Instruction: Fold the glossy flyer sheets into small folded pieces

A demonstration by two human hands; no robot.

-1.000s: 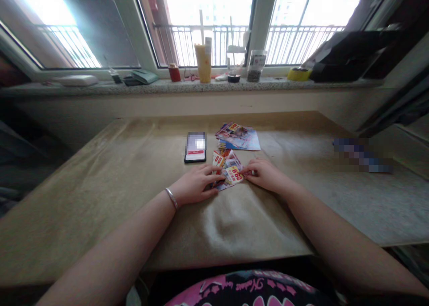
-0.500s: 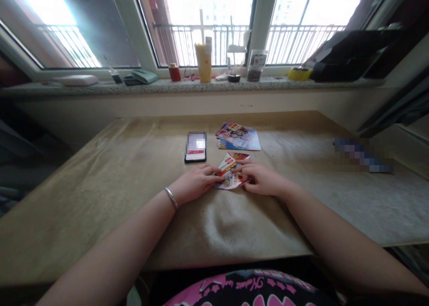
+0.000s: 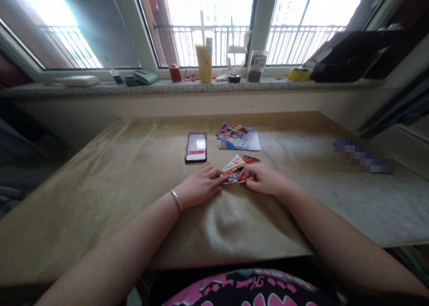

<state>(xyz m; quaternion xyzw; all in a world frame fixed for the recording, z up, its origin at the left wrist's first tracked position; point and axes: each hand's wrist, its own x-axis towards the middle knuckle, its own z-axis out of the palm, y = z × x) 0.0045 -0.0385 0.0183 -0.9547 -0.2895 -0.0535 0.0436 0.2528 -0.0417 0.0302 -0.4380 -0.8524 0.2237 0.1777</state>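
Paper (image 3: 232,165), brightly printed and seemingly folded, lies on a tan table cover (image 3: 100,176) between a person's two hands, just nearer than a stack of leaflets (image 3: 244,138) and to the right of a phone (image 3: 196,156). The left hand (image 3: 199,184) rests fingertips on the sheet's left end; whether they also pinch it cannot be told. The right hand (image 3: 264,177), fingers curled, appears to grip the right side between thumb and forefinger. The sheet looks thin and very light, supple enough to crease under slight pressure, likely slick if glossy, and prone to tearing if pulled hard. Its outer edges seem the best hold: a flat press at the left, a gentle pinch at the right.
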